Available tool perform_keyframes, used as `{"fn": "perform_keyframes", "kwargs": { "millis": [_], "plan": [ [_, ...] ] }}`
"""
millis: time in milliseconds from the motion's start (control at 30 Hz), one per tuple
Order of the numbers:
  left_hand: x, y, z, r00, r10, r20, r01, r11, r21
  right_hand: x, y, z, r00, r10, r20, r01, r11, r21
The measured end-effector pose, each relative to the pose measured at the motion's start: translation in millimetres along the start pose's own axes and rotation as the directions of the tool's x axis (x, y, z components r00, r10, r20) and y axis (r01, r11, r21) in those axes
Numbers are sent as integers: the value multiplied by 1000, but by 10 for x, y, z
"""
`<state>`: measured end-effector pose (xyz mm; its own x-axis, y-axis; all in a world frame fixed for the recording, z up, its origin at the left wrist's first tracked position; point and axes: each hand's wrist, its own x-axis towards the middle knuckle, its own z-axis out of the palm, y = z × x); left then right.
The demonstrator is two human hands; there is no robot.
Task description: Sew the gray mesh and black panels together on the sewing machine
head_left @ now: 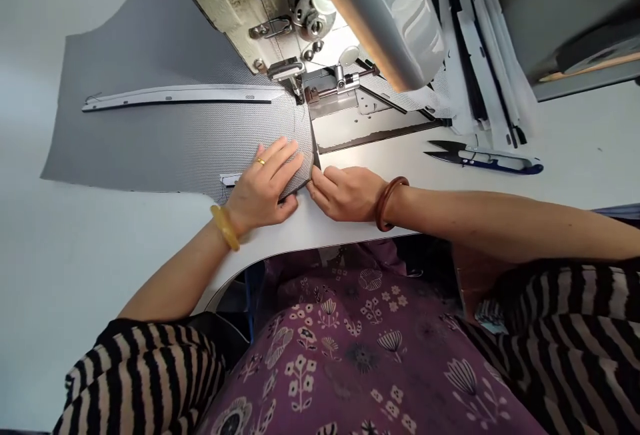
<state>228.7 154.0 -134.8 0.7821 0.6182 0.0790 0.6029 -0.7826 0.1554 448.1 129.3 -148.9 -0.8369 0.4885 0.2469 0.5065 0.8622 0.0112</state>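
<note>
look first on the left for a big, flat sheet of grey mesh cloth (pixel 150 55), lying on a white, smooth table (pixel 100 241). seems light and bendy but a bit stiff, not very slippery, and not easy to break. might crease with a hard pinch. best to press with flat fingers near the round right end, and pinch just the edge there.

on it, find a long white strip with a black edge (pixel 195 94) and a short white strip (pixel 229 180). next, see the left hand (pixel 265 185), with fingers spread on top of the cloth and thumb by the near edge. cannot tell for sure about a grip there. further up, see a metal foot (pixel 296 88) of a pale sewing machine (pixel 235 15), just over the cloth. then see the right hand (pixel 353 191), near the left, fingertips bunched and pinching the cloth's round edge.

last, see blue and black metal snips (pixel 500 160) below a pile of white and black strips (pixel 475 55).

count one cloth, two strips on it, one machine, one pair of snips. cannot count the pile.
</note>
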Motion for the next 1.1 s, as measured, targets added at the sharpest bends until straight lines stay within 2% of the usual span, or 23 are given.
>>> {"fn": "perform_keyframes", "kwargs": {
  "millis": [100,267,433,567,667,900,1033,1100],
  "plan": [
    [17,-14,51,1000,-14,2,14,1000,27,25,-26,-22,999,-4,52,5,1000,-6],
    [22,-31,56,999,-30,18,29,999,28,66,-80,-142,970,41,239,-36,999,-26],
    [6,-43,82,998,16,-53,-13,999,41,124,-113,-248,925,18,380,-20,1000,3],
    [5,-37,96,995,41,-89,-34,996,81,152,-111,-266,927,-43,373,33,999,33],
    [5,-34,91,997,24,-71,-19,997,73,149,-120,-262,909,-30,415,16,999,36],
    [1,-43,100,997,26,-70,-22,998,62,101,-135,-249,927,82,367,-113,991,66],
    [-14,-58,122,989,83,-119,-76,995,62,66,-71,-260,897,190,399,-214,977,17],
    [-15,-52,124,987,99,-124,-88,991,96,62,-45,-258,889,192,415,-208,978,-7]
  ]
}}
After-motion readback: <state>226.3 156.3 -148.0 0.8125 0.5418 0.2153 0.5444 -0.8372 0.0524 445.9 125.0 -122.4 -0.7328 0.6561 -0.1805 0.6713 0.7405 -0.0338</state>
